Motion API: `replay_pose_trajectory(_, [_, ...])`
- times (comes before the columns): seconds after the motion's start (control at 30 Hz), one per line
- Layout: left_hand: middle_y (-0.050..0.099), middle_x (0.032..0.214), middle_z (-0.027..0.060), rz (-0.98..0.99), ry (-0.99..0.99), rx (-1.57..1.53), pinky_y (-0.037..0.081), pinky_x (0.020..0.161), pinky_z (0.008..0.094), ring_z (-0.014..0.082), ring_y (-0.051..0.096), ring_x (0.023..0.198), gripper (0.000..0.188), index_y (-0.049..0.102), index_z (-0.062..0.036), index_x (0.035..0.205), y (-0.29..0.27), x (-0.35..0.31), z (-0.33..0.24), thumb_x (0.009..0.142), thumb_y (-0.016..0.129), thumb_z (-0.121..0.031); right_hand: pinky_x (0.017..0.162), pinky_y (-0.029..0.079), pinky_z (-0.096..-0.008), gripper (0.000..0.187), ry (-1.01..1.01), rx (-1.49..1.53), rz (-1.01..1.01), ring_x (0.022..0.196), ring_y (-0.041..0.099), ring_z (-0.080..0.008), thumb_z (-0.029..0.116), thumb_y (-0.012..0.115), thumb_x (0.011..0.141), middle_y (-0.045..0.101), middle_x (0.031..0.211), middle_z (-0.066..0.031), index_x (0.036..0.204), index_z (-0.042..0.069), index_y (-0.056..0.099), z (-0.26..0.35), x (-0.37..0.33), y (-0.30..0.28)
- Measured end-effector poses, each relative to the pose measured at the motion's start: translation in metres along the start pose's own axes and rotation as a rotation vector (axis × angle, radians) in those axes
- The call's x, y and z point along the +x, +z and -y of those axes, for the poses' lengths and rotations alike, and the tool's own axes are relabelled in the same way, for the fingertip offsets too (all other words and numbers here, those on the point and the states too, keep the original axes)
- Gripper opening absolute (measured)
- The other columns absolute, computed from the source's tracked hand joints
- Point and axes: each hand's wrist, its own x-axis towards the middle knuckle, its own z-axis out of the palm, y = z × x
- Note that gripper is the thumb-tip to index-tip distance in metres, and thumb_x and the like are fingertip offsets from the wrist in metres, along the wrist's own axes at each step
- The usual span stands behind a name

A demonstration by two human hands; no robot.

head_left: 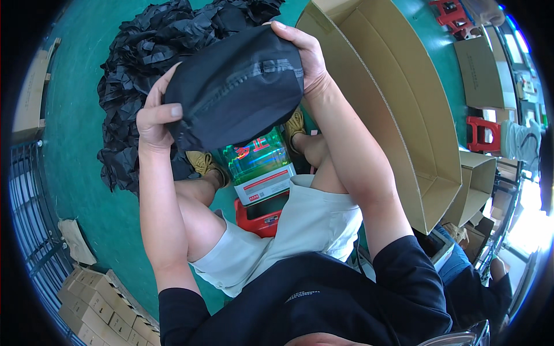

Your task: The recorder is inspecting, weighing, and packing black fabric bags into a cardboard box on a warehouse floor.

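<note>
Your left hand (153, 126) is gripping one end of the black fabric piece (236, 86), the thumb pressing on the face turned toward you and the fingers curling behind the left edge. Your right hand (311, 57) is gripping the other end, its thumb lying along the upper right corner; most of its fingers are hiding behind the cloth, so you cannot tell how tightly they are closing.

The piece is lying directly between your two hands, touching both. Its long axis is slanting from lower left, by your left hand, to upper right, by your right hand; a seam is running roughly along that same line. Neither hand is nearer to the piece, but the left is sitting closer to your body and the right is reaching farther out.

Beyond the left hand, a heap of crumpled black fabric (138, 63) is spreading over the green floor (75, 150). Beside the right forearm, a long open cardboard box (398, 57) is standing with its hollow facing up. Below the piece, between your shoes, a green and white container (262, 164) is standing, partly covered by the cloth, with a red object (254, 222) showing just beside it.
</note>
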Motion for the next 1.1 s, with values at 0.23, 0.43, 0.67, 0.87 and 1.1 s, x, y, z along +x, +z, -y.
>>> replay_pose_trajectory(0.23, [0.055,0.137,0.0233,0.168,0.153,-0.411,0.037,0.113,0.0451,0.0342,0.053,0.128,0.067,0.042,0.0087,0.14,-0.038,-0.005,0.003,0.084,0.066,-0.018,0.078,0.061,-0.0394,0.026,-0.018,0.028,0.009,0.082,0.073,-0.0262,0.021,0.054,0.099,0.073,0.098,-0.0164,0.109,0.0,0.065,0.006,0.001,0.007])
replay_pose_trajectory(0.43, [0.06,0.132,0.0183,0.031,0.139,-0.452,0.041,0.109,0.0459,0.0327,0.058,0.122,0.042,0.057,0.0034,0.129,-0.044,-0.003,0.002,0.099,0.052,-0.026,0.083,0.06,-0.0408,0.034,-0.027,0.02,0.002,0.089,0.073,-0.028,0.028,0.054,0.099,0.072,0.103,-0.0176,0.114,-0.001,0.063,0.006,0.003,-0.004])
replay_pose_trajectory(0.67, [0.06,0.134,0.0148,-0.191,0.266,-0.446,0.038,0.11,0.0495,0.0322,0.056,0.123,0.039,0.06,-0.0027,0.129,-0.062,0.0,0.002,0.105,0.041,-0.028,0.092,0.056,-0.0364,0.036,-0.115,-0.152,0.339,0.097,0.071,-0.0252,0.023,0.062,0.094,0.07,0.11,-0.0176,0.117,-0.004,0.062,0.001,-0.001,-0.005])
replay_pose_trajectory(0.87, [0.059,0.135,0.0151,-0.058,0.194,-0.493,0.035,0.112,0.0507,0.032,0.054,0.127,0.041,0.06,-0.0025,0.129,-0.044,0.005,-0.003,0.105,0.04,-0.03,0.093,0.056,-0.0351,0.028,-0.107,-0.073,0.194,0.098,0.07,-0.0244,0.011,0.06,0.093,0.071,0.109,-0.0149,0.117,-0.004,0.063,0.007,0.0,-0.006])
replay_pose_trajectory(1.1, [0.058,0.137,0.0165,-0.169,0.245,-0.5,0.034,0.114,0.0483,0.0316,0.052,0.13,0.039,0.058,0.0009,0.13,-0.058,0.005,0.0,0.104,0.04,-0.023,0.101,0.051,-0.044,0.033,-0.279,-0.068,-0.176,0.109,0.066,-0.0293,0.014,0.044,0.1,0.067,0.12,-0.0177,0.125,-0.003,0.057,0.009,0.014,-0.026])
